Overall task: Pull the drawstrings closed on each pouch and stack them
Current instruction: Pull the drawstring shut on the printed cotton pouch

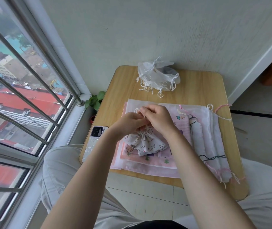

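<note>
A small white pouch printed with cartoon animals [146, 144] sits gathered at its mouth on top of a flat layer of pink and white pouches [148, 164]. My left hand [128, 123] and my right hand [158, 119] meet just above its cinched neck, and both pinch its white drawstring [136, 110], whose loop sticks out behind my fingers. More flat white pouches with pink and dark cords [212, 139] overlap at the right. A heap of closed white mesh pouches [158, 76] lies at the table's far edge.
A small wooden table [198, 90] stands against a wall. A phone [92, 142] lies at its left front edge. A potted plant [95, 100] sits below by the barred window [24, 96]. My knees flank the table.
</note>
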Demonstrator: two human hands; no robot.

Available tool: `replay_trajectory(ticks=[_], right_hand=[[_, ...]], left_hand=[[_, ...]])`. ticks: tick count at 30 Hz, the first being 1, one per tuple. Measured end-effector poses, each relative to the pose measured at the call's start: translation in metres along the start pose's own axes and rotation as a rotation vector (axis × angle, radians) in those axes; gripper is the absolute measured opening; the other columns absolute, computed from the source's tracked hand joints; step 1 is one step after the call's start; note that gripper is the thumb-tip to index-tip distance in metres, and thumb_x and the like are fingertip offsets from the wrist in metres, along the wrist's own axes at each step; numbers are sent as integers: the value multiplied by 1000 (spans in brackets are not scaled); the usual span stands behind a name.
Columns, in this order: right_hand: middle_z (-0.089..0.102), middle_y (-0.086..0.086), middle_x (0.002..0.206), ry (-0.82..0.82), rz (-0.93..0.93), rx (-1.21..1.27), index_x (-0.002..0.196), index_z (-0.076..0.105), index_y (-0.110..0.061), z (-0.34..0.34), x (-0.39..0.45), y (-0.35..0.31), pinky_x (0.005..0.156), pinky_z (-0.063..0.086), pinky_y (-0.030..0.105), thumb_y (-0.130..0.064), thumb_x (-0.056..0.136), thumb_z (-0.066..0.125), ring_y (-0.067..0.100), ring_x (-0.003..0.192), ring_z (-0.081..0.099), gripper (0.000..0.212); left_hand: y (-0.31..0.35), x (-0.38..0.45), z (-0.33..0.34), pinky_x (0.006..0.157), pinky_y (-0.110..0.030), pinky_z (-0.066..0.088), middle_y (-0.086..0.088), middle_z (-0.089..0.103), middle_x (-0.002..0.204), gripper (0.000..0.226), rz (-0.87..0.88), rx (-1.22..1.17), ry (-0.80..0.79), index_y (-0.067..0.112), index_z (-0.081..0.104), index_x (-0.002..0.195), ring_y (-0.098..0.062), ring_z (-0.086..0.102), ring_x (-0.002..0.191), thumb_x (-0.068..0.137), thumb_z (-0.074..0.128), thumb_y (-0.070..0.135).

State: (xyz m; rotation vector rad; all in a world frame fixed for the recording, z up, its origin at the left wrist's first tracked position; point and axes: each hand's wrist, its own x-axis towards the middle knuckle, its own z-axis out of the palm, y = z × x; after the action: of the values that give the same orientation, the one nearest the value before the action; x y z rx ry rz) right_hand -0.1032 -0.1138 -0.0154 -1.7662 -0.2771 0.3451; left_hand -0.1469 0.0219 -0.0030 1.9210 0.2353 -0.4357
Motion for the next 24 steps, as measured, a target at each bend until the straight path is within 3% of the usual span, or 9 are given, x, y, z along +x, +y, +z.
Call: replay_trajectory(ticks=[2,5,8,12,16,20,24], right_hand=[[54,3,60,-24,11,-118,68,61,-3,-6,1,5,62,42,29,-31,96,56,10,59,49,40],[57,19,67,-99,70,-256,76,62,3,-17,1,10,65,44,31,-42,96,52,13,64,52,50],[42,7,60,-164,142,-313,66,55,-8,-28,0,11,54,37,27,-46,94,56,14,52,41,46],[48,-4,60,-227,167,-288,85,73,-13,-36,-1,11,49,32,23,-39,88,68,13,54,40,27],[49,-14,51,-271,146,-297,82,74,-17,-41,-5,7,47,31,18,-36,91,66,6,48,40,22],[51,-12,50,-274,153,-248,78,71,-17,-35,-8,4,50,36,17,-28,94,62,5,46,44,21],[63,-2,62,-297,174,-263,78,70,-11,-24,-12,3,50,43,20,-22,93,61,12,52,54,20]], left_hand=[[0,0,-1,60,-25,41,-3,57,62,34,-10,-36,-35,2,65,71,-13,48,56,94,59,26],[-6,3,-5,63,-30,40,-4,59,63,35,-7,-106,-23,-2,69,79,-18,48,62,95,59,28],[-11,6,-8,64,-30,41,-6,62,66,31,8,-157,6,4,75,79,-20,49,65,94,61,27],[-15,9,-10,68,-33,44,-3,64,65,27,10,-191,34,5,74,74,-17,51,62,91,65,23],[-19,14,-7,67,-31,46,-9,69,76,21,-24,-264,141,3,77,90,-16,55,65,88,71,23],[-19,16,-5,66,-26,50,-10,71,82,21,-43,-343,145,-1,74,100,-14,59,67,91,67,16],[-17,17,-7,65,-24,52,-9,73,90,19,-72,-338,108,-6,71,91,-15,63,67,85,73,11]])
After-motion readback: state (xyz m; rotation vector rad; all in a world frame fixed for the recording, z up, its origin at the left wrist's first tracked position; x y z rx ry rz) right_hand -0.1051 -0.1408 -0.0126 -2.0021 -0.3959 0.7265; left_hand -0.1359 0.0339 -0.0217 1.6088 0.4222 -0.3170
